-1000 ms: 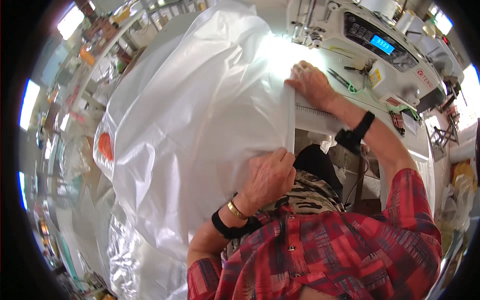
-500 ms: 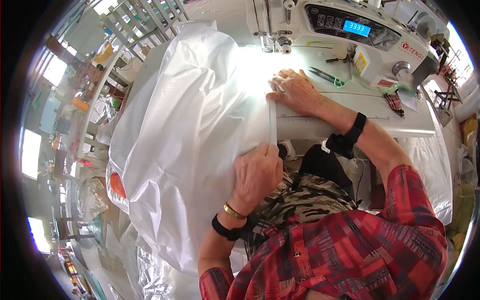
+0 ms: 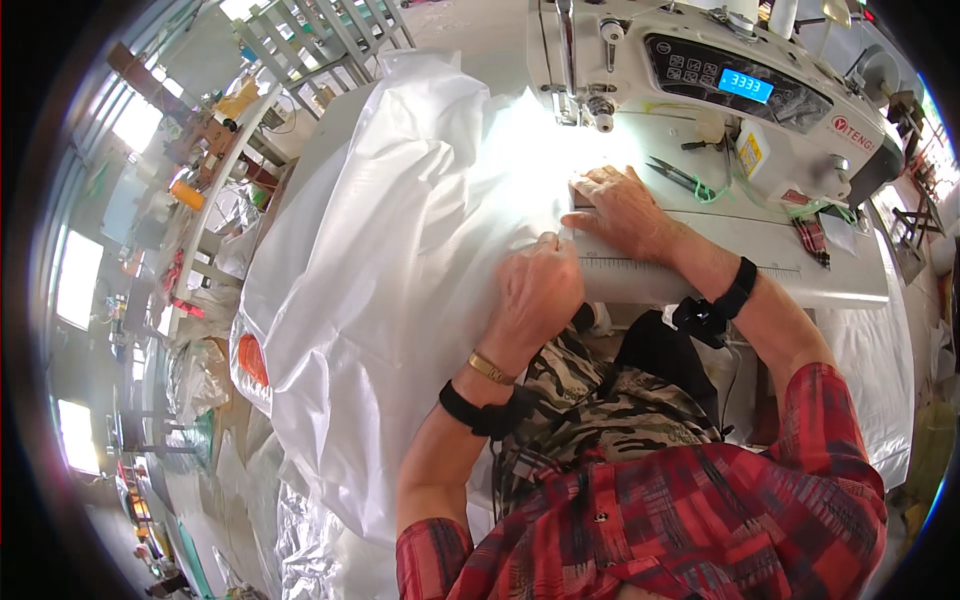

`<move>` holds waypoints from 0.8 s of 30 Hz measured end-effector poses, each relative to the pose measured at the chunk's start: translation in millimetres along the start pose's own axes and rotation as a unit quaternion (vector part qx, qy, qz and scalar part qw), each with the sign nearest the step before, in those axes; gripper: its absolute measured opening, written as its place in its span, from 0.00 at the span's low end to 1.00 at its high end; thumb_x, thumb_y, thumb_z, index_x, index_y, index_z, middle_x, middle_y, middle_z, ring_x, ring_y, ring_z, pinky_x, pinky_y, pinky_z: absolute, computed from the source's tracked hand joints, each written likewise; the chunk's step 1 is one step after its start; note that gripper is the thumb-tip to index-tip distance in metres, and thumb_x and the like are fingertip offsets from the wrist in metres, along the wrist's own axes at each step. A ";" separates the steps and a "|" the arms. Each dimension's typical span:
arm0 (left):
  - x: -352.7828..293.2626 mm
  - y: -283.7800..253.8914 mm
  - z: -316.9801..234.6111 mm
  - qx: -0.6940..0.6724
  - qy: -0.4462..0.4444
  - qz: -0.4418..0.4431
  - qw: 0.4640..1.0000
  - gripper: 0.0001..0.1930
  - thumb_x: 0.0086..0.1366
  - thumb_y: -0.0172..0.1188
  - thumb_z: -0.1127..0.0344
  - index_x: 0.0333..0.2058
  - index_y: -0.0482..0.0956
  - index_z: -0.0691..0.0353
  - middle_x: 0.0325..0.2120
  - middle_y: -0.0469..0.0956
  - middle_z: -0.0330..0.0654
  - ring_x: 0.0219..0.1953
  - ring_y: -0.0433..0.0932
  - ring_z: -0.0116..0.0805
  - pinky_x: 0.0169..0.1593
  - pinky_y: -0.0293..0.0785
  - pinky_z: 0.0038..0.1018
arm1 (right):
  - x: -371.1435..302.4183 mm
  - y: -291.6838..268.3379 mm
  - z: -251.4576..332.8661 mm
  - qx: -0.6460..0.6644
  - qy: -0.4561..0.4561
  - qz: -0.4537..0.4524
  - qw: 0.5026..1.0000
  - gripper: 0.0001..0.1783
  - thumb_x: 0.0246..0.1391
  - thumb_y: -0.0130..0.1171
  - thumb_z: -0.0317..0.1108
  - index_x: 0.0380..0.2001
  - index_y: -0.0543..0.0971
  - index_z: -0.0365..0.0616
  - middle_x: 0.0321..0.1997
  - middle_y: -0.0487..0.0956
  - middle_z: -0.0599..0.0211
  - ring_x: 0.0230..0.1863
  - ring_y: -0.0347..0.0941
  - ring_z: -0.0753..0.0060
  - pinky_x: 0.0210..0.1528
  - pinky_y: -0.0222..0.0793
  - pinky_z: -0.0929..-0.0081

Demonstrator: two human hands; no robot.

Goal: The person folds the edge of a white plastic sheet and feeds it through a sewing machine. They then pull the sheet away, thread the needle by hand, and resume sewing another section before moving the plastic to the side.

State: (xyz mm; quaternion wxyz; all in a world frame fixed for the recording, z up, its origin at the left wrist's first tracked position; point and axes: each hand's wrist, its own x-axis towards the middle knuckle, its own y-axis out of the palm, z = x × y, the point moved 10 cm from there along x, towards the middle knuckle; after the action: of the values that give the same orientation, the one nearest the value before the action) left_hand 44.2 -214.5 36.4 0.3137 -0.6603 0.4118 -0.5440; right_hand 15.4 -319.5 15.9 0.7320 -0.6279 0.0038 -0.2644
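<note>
A large white plastic-like sheet lies crumpled over the left of the sewing table, spilling off its front edge. My left hand is closed on the sheet's right edge, knuckles up, just short of my right thumb. Beyond it my right hand rests on the table by that edge, fingers stretched forward and thumb apart. Just past its fingertips stands the needle area of a white sewing machine. Strong lamp glare hides the needle and the sheet beneath it.
Dark scissors with a green tie lie right of my right hand. A ruler strip runs along the table's front. A checked cloth scrap sits farther right. Grey metal racks stand at the far left.
My left hand has moved away from me along the sheet's edge, close to my right hand. My right hand stays near the needle area. The whole view has shifted slightly.
</note>
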 end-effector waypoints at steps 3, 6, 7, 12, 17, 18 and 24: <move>15.9 6.5 6.9 -0.002 -0.004 -0.002 1.000 0.07 0.53 0.52 0.70 0.26 0.76 0.67 0.24 0.75 0.53 0.22 0.75 0.51 0.28 0.71 0.41 | 0.7 -1.6 0.8 0.003 -0.004 -0.012 1.000 0.24 0.57 0.51 0.51 0.38 0.75 0.37 0.42 0.75 0.53 0.49 0.69 0.53 0.53 0.59 0.52; 31.1 7.9 9.6 0.006 0.001 -0.005 1.000 0.08 0.52 0.52 0.70 0.26 0.78 0.68 0.25 0.77 0.55 0.23 0.77 0.52 0.30 0.73 0.41 | 4.0 2.5 -0.6 0.005 0.015 0.032 0.999 0.21 0.58 0.49 0.47 0.40 0.75 0.38 0.44 0.74 0.53 0.51 0.68 0.53 0.54 0.59 0.50; 36.1 9.8 11.3 0.008 -0.001 -0.005 1.000 0.08 0.52 0.52 0.70 0.26 0.78 0.68 0.25 0.77 0.55 0.23 0.77 0.52 0.30 0.73 0.41 | 4.7 7.2 -2.9 0.002 0.027 0.061 0.998 0.20 0.59 0.48 0.45 0.42 0.75 0.38 0.45 0.74 0.53 0.52 0.67 0.54 0.54 0.59 0.49; 67.6 24.7 19.3 0.004 -0.026 0.025 0.999 0.07 0.50 0.53 0.73 0.19 0.77 0.69 0.20 0.76 0.58 0.26 0.78 0.54 0.33 0.74 0.41 | -0.1 4.2 -11.5 -0.021 -0.007 -0.058 0.998 0.18 0.58 0.47 0.39 0.45 0.75 0.37 0.48 0.72 0.54 0.55 0.65 0.53 0.54 0.59 0.50; 91.0 34.4 29.0 0.002 -0.026 0.008 1.000 0.06 0.48 0.55 0.73 0.19 0.78 0.69 0.20 0.76 0.59 0.27 0.78 0.56 0.33 0.74 0.41 | 6.2 4.3 -15.0 0.016 0.042 0.030 0.999 0.17 0.54 0.49 0.34 0.45 0.75 0.37 0.47 0.72 0.52 0.54 0.64 0.51 0.56 0.58 0.54; 93.5 32.7 33.6 -0.006 -0.040 -0.006 0.999 0.05 0.48 0.55 0.73 0.20 0.78 0.69 0.21 0.76 0.59 0.28 0.78 0.56 0.34 0.74 0.41 | 6.8 3.2 -16.5 0.013 0.048 0.018 0.999 0.17 0.53 0.49 0.33 0.44 0.75 0.36 0.47 0.72 0.51 0.54 0.64 0.51 0.57 0.57 0.56; 69.5 2.4 38.1 -0.122 -0.044 -0.074 0.989 0.15 0.58 0.60 0.64 0.40 0.77 0.68 0.36 0.78 0.57 0.36 0.78 0.48 0.40 0.75 0.34 | 2.7 6.9 -26.3 0.007 0.030 -0.065 0.997 0.17 0.52 0.50 0.32 0.43 0.74 0.33 0.47 0.72 0.47 0.54 0.65 0.50 0.58 0.57 0.58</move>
State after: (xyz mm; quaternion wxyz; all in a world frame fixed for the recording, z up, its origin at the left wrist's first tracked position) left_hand 85.7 -278.4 58.3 0.2073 -0.7458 0.4109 -0.4817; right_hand 11.5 -344.1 4.9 0.7171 -0.6137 -0.0173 -0.3300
